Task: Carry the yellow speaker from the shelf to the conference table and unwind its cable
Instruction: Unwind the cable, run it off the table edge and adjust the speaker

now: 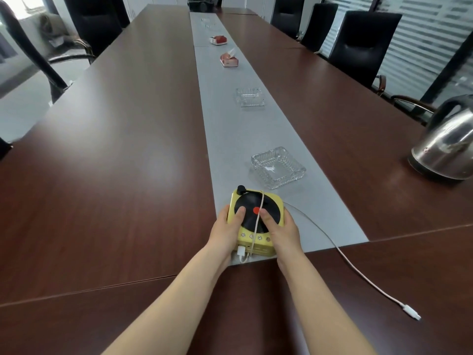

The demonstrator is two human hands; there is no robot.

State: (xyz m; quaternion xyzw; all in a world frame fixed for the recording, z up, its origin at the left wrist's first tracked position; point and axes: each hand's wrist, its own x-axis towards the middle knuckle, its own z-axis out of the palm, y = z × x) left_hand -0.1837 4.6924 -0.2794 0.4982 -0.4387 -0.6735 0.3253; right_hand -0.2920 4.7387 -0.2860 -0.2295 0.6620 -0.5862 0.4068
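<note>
The yellow speaker (256,221), shaped like a small record player with a black disc and red centre, sits on the grey strip of the conference table (115,175). My left hand (226,230) grips its left side, thumb on the disc. My right hand (282,231) grips its right side, thumb near the red centre. The white cable (343,254) is plugged into the front, one loop still crosses over the top, and the rest trails right across the table to a free plug near the front right.
A glass ashtray (277,166) stands just behind the speaker, another (250,96) farther back, then two red tissue boxes (229,60). A steel kettle (448,147) sits at the right edge. Black chairs (358,44) line both sides.
</note>
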